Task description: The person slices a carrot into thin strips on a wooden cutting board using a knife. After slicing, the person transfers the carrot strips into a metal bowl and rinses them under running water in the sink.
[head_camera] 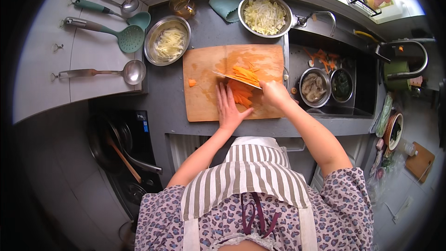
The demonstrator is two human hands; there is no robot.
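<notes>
A wooden cutting board lies on the counter before me. My right hand grips a kitchen knife, its blade slanting across the board to the upper left. Beyond the blade rests a heap of thin carrot strips. On its near side is a fanned stack of carrot slices. Against those slices my left hand steadies them, fingers stretched forward and thumb spread to the right. One small carrot chunk sits apart near the board's left edge. The knife's handle is hidden in my right hand.
Metal bowls hold pale strips at left and shredded cabbage behind. A glass cup and a green cloth stand at the back. In the sink are bowls of shrimp and dark greens. A pan is at left.
</notes>
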